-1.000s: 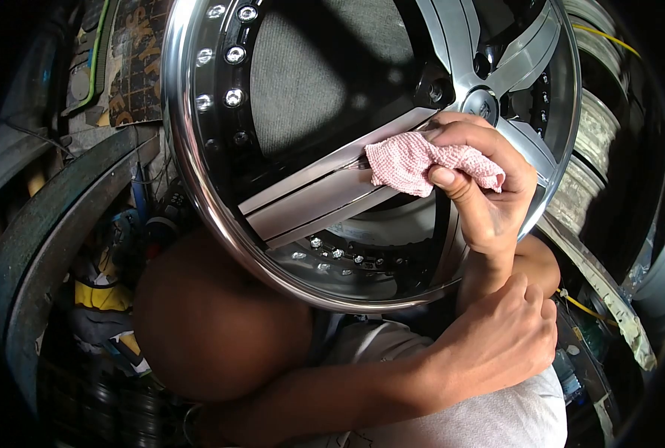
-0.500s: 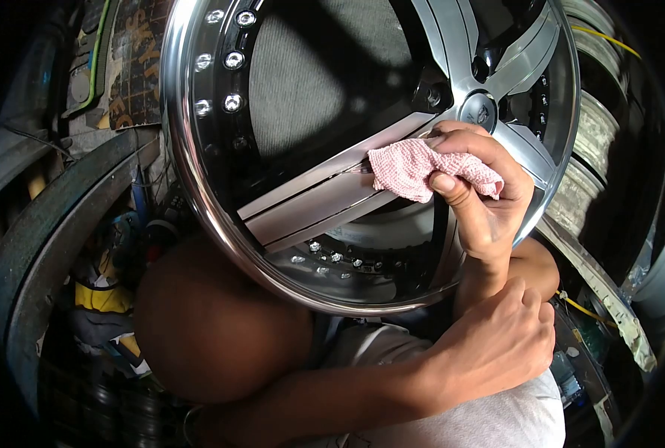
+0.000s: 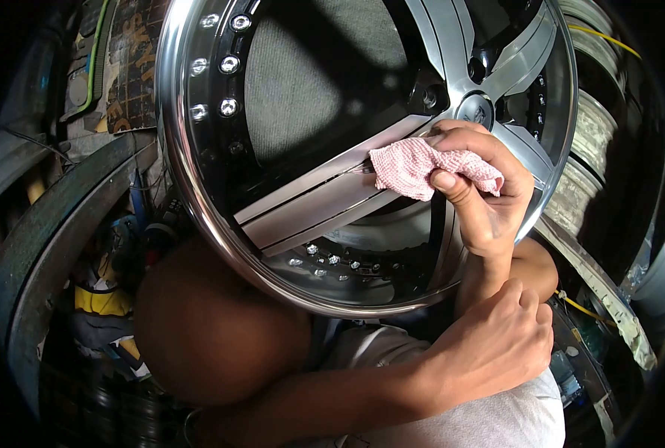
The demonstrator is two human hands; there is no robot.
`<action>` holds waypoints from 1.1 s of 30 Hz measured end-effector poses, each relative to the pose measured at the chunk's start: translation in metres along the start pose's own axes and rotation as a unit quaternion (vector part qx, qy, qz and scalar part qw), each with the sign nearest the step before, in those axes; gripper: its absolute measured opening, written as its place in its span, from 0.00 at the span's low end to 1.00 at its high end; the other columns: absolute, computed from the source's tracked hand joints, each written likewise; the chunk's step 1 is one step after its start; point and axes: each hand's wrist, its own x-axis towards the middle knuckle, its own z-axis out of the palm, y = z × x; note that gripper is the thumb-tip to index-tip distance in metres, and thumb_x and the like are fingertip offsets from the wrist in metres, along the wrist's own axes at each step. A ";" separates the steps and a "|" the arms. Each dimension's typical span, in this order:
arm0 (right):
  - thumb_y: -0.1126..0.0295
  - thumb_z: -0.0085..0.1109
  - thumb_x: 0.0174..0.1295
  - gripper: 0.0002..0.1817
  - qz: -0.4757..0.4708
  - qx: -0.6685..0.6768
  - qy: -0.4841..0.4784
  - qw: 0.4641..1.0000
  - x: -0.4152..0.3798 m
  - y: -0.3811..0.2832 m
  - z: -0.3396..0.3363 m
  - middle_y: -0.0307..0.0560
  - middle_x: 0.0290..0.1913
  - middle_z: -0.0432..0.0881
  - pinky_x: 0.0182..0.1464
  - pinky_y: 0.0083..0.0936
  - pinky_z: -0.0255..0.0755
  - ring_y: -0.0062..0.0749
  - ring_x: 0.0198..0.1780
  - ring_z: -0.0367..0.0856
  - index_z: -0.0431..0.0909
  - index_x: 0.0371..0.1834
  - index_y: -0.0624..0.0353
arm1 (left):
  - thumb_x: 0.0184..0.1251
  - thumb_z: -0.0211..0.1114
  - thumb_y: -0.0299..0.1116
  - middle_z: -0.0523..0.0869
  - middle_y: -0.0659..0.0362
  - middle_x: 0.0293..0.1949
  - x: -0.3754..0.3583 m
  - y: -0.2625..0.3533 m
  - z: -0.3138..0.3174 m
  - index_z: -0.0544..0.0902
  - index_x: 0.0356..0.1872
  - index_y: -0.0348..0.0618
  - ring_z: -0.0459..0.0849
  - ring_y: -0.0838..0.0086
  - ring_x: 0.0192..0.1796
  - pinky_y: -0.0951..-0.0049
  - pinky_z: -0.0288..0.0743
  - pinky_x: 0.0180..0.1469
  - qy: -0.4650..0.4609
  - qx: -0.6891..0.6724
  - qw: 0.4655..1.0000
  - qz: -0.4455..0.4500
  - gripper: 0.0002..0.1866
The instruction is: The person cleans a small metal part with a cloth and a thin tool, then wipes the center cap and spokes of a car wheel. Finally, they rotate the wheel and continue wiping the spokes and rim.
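Your right hand (image 3: 497, 213) has the pink cloth (image 3: 403, 168) pinched, thumb on the near side, fingers curled over the top, no visible gap in the grip. Cloth is bunched in the hand, one flap sticking out past the thumb toward the wheel's left edge. It lies over the inner end of the lower-left silver spoke (image 3: 310, 205), just below and left of the centre cap (image 3: 474, 110). Can't tell how hard it presses. The wheel (image 3: 172, 112) stands tilted in front of you, top edge cut off by the view, bottom edge over your lap, lower-left edge up against your bare knee (image 3: 220, 328). Rest of that spoke is uncovered, out to the polished lip. Bright bolts (image 3: 229, 107) run along the wheel's left edge, with another row inside the bottom edge. Your left hand (image 3: 497, 336) is curled into a loose fist below the wheel's lower-right edge, in front of your right forearm, above the light grey fabric (image 3: 489, 411). Fingertips hidden, so can't tell if it holds anything. Beyond the wheel's right edge: stacked metal rims (image 3: 583, 149) and a yellow cord (image 3: 605, 36).
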 end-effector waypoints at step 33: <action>0.81 0.72 0.53 0.14 0.010 -0.002 0.018 1.000 -0.004 0.003 -0.005 0.53 0.42 0.86 0.51 0.26 0.76 0.35 0.45 0.84 0.85 0.44 0.68 | 0.53 0.64 0.35 0.75 0.63 0.20 -0.002 0.002 0.005 0.80 0.17 0.45 0.75 0.73 0.29 0.71 0.66 0.35 -0.002 -0.011 1.000 0.004 0.09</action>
